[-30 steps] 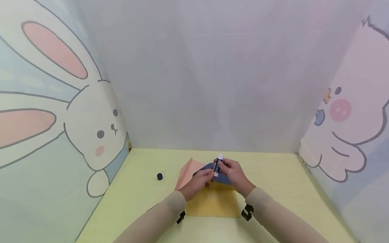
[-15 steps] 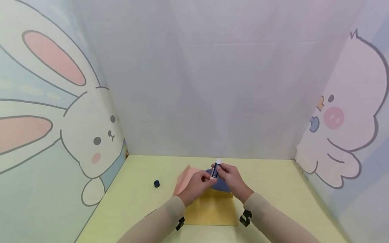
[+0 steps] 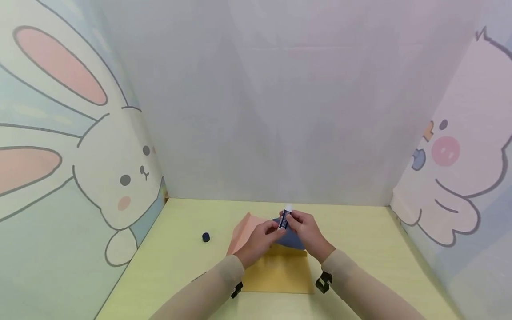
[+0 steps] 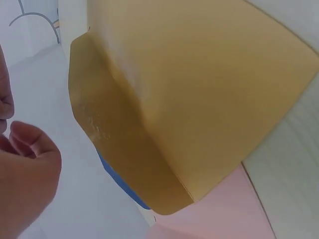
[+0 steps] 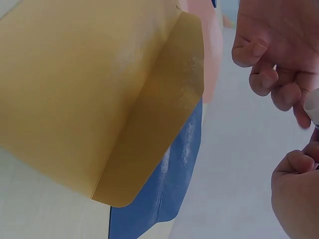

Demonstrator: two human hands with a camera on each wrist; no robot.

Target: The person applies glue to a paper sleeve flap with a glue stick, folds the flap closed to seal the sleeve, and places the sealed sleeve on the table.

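Note:
My right hand [image 3: 309,233] holds a glue stick [image 3: 285,218] with a dark blue label, tilted above the far end of the envelopes. The fingers of my left hand [image 3: 258,242] pinch its lower white end. Beneath both hands lies a gold envelope [image 3: 278,276], its flap [image 5: 159,99] raised and marked with whitish smears in the right wrist view. A blue envelope [image 5: 174,174] with white streaks shows from under that flap. To the left, a pink envelope [image 3: 244,233] peeks out behind my left hand. Only one end of the glue stick shows at the right wrist view's edge.
A dark round cap [image 3: 206,237] sits on the pale yellow table [image 3: 180,258], left of the envelopes. A grey wall [image 3: 272,133] closes off the back. Side panels carry a printed rabbit [image 3: 112,178] and a white cartoon animal [image 3: 476,178].
The left fingers have shifted slightly around the lower end of the glue stick. The right hand keeps its hold, and the envelopes and cap stay in place while the head view bobs.

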